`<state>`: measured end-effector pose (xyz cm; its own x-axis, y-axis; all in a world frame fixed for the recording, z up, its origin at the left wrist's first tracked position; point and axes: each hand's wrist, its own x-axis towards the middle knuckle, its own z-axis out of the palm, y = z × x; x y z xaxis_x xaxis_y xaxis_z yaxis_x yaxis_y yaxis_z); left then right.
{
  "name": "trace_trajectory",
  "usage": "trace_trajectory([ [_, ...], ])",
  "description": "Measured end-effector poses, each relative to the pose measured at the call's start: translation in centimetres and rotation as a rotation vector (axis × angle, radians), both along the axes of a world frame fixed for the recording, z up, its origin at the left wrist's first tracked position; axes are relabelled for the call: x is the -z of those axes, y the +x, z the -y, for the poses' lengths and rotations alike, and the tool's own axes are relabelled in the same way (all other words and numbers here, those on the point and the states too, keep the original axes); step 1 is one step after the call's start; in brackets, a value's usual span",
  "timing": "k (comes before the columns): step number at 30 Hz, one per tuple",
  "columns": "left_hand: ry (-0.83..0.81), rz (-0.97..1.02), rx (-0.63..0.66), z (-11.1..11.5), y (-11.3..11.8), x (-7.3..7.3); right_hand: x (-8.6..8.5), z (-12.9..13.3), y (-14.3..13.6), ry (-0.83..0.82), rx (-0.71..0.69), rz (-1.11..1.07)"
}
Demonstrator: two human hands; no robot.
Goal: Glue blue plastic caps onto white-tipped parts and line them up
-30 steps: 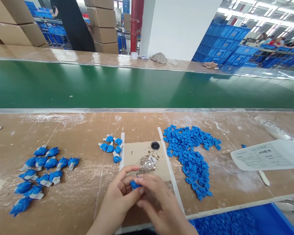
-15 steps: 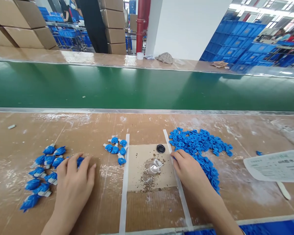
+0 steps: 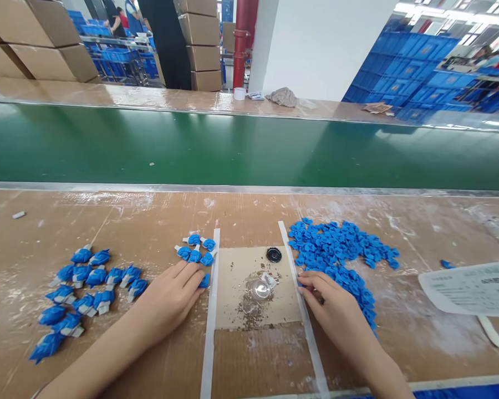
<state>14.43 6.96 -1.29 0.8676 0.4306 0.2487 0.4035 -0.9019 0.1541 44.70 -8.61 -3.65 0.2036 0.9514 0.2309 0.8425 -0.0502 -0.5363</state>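
Observation:
My left hand (image 3: 172, 296) reaches over the table with its fingers close together, the tips on a blue piece with a white tab (image 3: 204, 281) left of the taped strip. The fingers partly cover that piece. Just beyond it lie several like pieces (image 3: 194, 256), blue and crumpled-looking with white tabs. A larger group of them (image 3: 83, 274) is spread farther left. My right hand (image 3: 330, 305) is closed in a pinch beside the right tape line, next to a pile of small flat blue pieces (image 3: 343, 244). What its fingertips hold is too small to make out.
Between two white tape strips (image 3: 211, 310) lies a stained cardboard sheet (image 3: 233, 299) with a clear round dish (image 3: 260, 289) and a black round cap (image 3: 273, 255). A labelled white packet (image 3: 474, 288) lies right. Beyond runs a green belt (image 3: 233, 149).
My left hand has moved right, from the large left group to the small group by the tape, leaving pieces uncovered behind it. My right hand has shifted slightly nearer and stays pinched.

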Motion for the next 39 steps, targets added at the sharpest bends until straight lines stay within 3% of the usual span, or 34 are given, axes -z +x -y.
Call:
trace_trajectory([
  [7, 0.072, 0.027, -0.032, 2.1, -1.0, 0.5, 0.7, 1.2, 0.1, 0.104, 0.033, 0.209],
  [14, 0.061, 0.061, -0.058, 3.5, -0.9, 0.5, 0.7, 1.2, -0.2, 0.076, 0.050, 0.220],
  [19, 0.048, 0.081, -0.121, 3.8, -1.0, 1.1, 0.8, 1.0, -0.1, 0.160, -0.003, 0.245],
  [25, 0.157, 0.117, -0.252, 3.6, -1.9, 1.6, 1.2, 2.0, -0.2, 0.231, 0.016, 0.350],
  [29, 0.174, 0.152, -0.243, 3.9, -2.2, 1.9, 1.3, 2.3, -0.9, 0.253, 0.009, 0.415],
  [35, 0.264, 0.170, -0.190, 4.3, -2.1, 2.0, 0.9, 1.9, -1.8, 0.197, 0.133, 0.226],
  [39, 0.229, 0.151, -0.182, 4.4, -2.3, 2.0, -0.5, 1.0, -3.3, 0.165, 0.057, -0.047],
])
